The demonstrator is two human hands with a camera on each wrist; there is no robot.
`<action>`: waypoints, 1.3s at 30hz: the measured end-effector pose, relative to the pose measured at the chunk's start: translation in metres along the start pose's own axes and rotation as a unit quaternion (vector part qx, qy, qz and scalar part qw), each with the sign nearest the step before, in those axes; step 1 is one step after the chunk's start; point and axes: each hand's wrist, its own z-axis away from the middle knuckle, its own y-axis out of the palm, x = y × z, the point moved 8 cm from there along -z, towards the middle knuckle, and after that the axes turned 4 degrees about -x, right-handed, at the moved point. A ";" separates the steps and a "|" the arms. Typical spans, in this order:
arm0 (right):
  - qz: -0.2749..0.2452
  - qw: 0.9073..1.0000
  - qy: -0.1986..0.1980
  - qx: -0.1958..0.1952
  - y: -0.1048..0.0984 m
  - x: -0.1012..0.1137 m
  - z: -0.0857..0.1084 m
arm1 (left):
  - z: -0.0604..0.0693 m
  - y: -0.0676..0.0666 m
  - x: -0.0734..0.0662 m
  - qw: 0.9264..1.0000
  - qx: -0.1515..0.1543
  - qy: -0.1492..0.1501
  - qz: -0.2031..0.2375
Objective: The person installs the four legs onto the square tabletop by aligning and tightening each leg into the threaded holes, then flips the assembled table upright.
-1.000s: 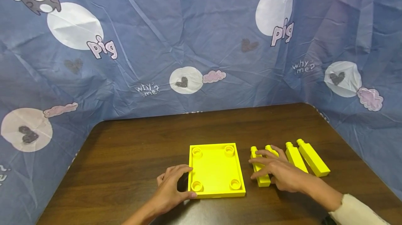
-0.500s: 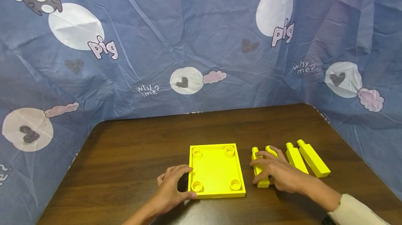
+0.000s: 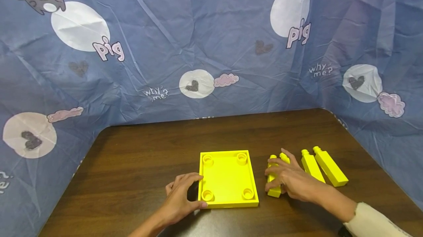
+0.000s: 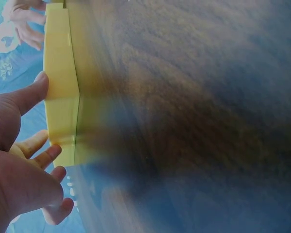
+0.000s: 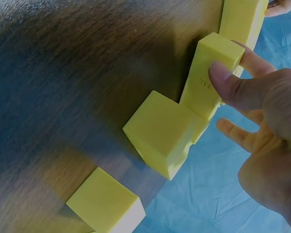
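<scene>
A yellow square panel (image 3: 228, 178) with a raised rim and a round socket near each corner lies flat on the table. My left hand (image 3: 178, 200) holds it by its left side, thumb at the front corner and fingers along the left rim. To the right, my right hand (image 3: 295, 183) pinches a yellow square post (image 3: 274, 191) with a knobbed end; in the right wrist view the thumb presses one face and a finger reaches round the opposite side. A second yellow post (image 3: 285, 158) lies partly hidden beneath the right hand.
Two more yellow posts (image 3: 330, 169) lie side by side further right, knobbed ends pointing away. The brown wooden table (image 3: 148, 148) has rounded back corners. A blue patterned cloth (image 3: 218, 46) hangs behind it and at both sides.
The right hand's fingers have closed in on the leftmost post, which has turned and shifted slightly right. The left hand and panel stay in place.
</scene>
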 end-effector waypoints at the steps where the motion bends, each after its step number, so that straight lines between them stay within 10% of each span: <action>1: 0.004 1.000 0.000 -0.002 0.000 -0.001 0.000 | 0.000 0.000 0.000 1.000 -0.001 0.000 -0.001; 39: -0.055 0.989 0.035 -0.132 -0.061 -0.012 -0.019 | 0.000 0.001 0.000 1.000 -0.003 -0.004 0.000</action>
